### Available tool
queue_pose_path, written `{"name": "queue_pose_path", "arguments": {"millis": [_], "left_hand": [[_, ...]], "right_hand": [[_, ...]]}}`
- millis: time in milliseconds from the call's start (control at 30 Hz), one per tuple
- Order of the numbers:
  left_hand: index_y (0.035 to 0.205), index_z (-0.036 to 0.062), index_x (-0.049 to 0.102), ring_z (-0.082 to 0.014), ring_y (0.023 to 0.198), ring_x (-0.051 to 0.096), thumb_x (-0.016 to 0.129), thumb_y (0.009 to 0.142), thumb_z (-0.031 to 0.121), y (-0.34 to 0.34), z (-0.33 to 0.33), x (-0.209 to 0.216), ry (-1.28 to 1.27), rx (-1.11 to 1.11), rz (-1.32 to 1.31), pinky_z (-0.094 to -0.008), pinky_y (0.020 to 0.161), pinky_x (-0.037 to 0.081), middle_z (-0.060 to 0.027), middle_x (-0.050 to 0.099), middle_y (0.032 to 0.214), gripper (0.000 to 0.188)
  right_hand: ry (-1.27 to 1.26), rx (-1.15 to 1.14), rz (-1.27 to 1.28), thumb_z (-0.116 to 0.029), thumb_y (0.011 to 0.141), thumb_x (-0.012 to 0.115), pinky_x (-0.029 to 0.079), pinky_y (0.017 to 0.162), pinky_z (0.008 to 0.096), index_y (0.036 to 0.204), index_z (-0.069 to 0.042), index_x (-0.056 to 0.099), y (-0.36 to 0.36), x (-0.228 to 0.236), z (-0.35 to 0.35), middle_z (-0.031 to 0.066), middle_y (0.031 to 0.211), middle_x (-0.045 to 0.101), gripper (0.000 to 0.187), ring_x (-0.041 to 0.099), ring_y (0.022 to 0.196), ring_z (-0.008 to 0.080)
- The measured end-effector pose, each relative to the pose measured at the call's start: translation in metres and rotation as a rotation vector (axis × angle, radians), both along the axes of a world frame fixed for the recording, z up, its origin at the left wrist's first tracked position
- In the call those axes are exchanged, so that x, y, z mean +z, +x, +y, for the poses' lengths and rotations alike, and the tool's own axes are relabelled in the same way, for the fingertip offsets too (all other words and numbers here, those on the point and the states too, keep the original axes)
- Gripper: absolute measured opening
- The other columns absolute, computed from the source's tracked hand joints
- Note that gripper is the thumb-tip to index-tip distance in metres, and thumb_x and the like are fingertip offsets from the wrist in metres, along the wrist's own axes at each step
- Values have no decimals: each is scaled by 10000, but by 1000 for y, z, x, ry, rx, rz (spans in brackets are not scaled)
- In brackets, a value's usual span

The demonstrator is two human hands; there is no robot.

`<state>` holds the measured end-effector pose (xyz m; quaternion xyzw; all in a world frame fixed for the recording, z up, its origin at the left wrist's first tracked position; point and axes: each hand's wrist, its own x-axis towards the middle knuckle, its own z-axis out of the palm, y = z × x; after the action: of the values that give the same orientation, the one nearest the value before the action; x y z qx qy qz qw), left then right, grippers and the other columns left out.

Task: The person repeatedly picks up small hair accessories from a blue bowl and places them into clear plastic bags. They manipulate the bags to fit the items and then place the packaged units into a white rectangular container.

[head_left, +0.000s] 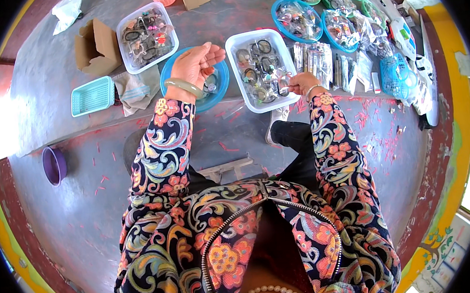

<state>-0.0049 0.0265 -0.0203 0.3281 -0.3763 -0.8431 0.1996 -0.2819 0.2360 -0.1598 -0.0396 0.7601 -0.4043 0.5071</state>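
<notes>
My left hand (pixel 192 66) is raised over a round blue basin (pixel 224 93), its fingers loosely stretched and nothing visible in them. Inside the basin, partly hidden by the hand, lies a clear bag with small items (pixel 210 83). My right hand (pixel 304 82) reaches to the right rim of a white plastic tray (pixel 232 50). Its fingers are pinched on a small clear packet (pixel 283 86) at the tray's edge. Several dark looped hair ties (pixel 264 46) in clear packets fill that tray.
Left of the basin stand a second white tray (pixel 172 46), a brown carton (pixel 96 50) and a turquoise basket (pixel 92 97). Flat clear packets (pixel 314 63) lie right of my right hand, below filled blue baskets (pixel 275 21). A purple bucket (pixel 55 166) stands at lower left.
</notes>
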Motion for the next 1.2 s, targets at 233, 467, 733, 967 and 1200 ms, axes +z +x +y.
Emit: {"name": "queue_pose_path", "arguments": {"millis": [233, 467, 733, 967, 1200], "left_hand": [[907, 0, 582, -206, 919, 597, 531, 857, 213, 1, -1, -2, -17, -5, -18, -194, 584, 412, -138, 627, 939, 225], [906, -5, 580, -200, 913, 596, 526, 860, 212, -1, -5, -1, -26, -4, 9, -197, 578, 409, -134, 627, 924, 229], [836, 21, 575, -182, 812, 605, 537, 853, 244, 26, -30, -19, -74, 212, -82, -232, 638, 420, -123, 634, 863, 226], [860, 16, 620, -141, 717, 614, 581, 777, 225, 28, -44, -87, -348, 91, -511, -238, 615, 461, -93, 646, 785, 228], [911, 98, 651, -301, 917, 581, 581, 695, 221, 22, -43, -209, -833, -231, -1066, -360, 837, 445, -146, 618, 965, 259]], "right_hand": [[516, 481, 705, -64, 727, 542, 515, 527, 337, 762, 73, 610, 2, 9, -12, 183, 620, 615, 157, 640, 555, 250], [520, 1072, 1051, -120, 753, 472, 496, 662, 369, 709, 19, 633, -15, -6, -20, 161, 767, 641, 217, 634, 731, 287], [-425, 785, 990, -248, 770, 502, 462, 613, 432, 776, -82, 629, 156, 109, -50, 190, 667, 578, 209, 577, 674, 358], [-494, 1408, 804, -189, 720, 555, 464, 590, 434, 724, -29, 626, 206, 94, -44, 159, 675, 599, 175, 585, 664, 349], [-441, 1378, 950, -112, 688, 560, 473, 586, 429, 668, -14, 619, 189, 88, -50, 174, 671, 598, 116, 596, 655, 336]]}}
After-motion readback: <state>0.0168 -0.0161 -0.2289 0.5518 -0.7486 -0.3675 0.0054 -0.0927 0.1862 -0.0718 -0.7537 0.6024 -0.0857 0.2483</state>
